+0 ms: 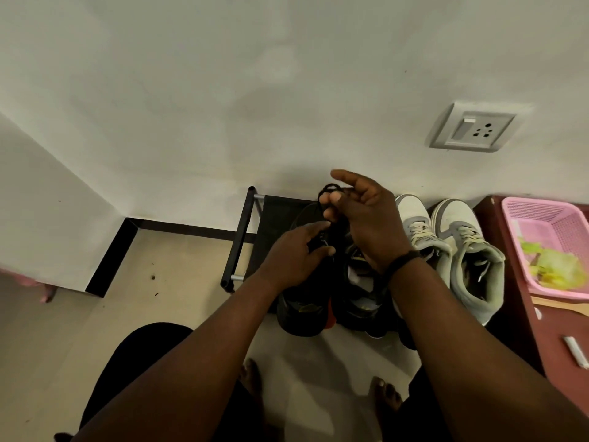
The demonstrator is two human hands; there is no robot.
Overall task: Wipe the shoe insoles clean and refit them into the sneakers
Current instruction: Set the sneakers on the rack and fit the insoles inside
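Note:
Two black sneakers stand side by side on a low black shoe rack (243, 224) against the wall: the left one (299, 311) and the right one (360, 298). My right hand (366, 218) is raised above them and pinches a black shoelace (328, 189) between thumb and fingers, the index finger sticking out. My left hand (296, 250) rests on the left sneaker's lace area, fingers curled around something dark there. No insole is visible; the sneakers' insides are mostly hidden by my hands.
A pair of grey and white sneakers (459, 250) stands to the right on the rack. Further right, a maroon table (516, 282) carries a pink basket (541, 218) with yellow-green cloth. A wall socket (475, 129) is above. My bare feet (385, 393) stand on the tiled floor.

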